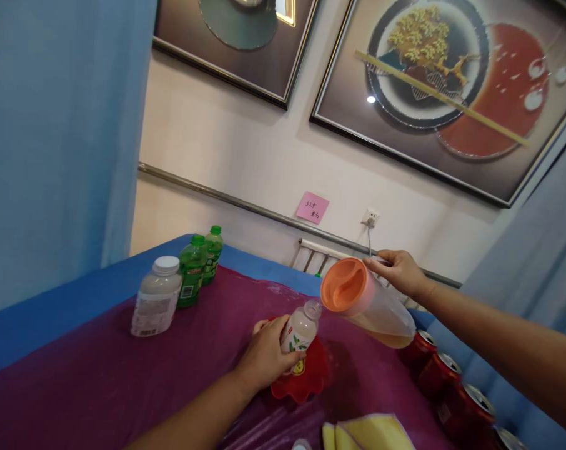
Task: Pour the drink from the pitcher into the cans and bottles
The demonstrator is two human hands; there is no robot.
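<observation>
My left hand [267, 356] is wrapped round a small clear bottle [300, 331] with a printed label and no cap, tilted slightly to the right. Beneath the bottle lies a red dish [306, 382] with a scalloped edge. My right hand [400, 272] grips the handle of a translucent pitcher [379, 315] with an orange lid [343, 285]. The pitcher is tipped left, its lid close to the bottle's mouth, and some brownish liquid sits low inside it. Whether any liquid flows between them I cannot tell.
A white-capped bottle [156, 297] and two green bottles [192, 272] stand at the left on the purple cloth [208, 331]. Several red cans [440, 375] line the right side. In front lie a folded yellow cloth [367, 433] and a white cap [302, 444]. A metal rail [245, 203] runs along the wall.
</observation>
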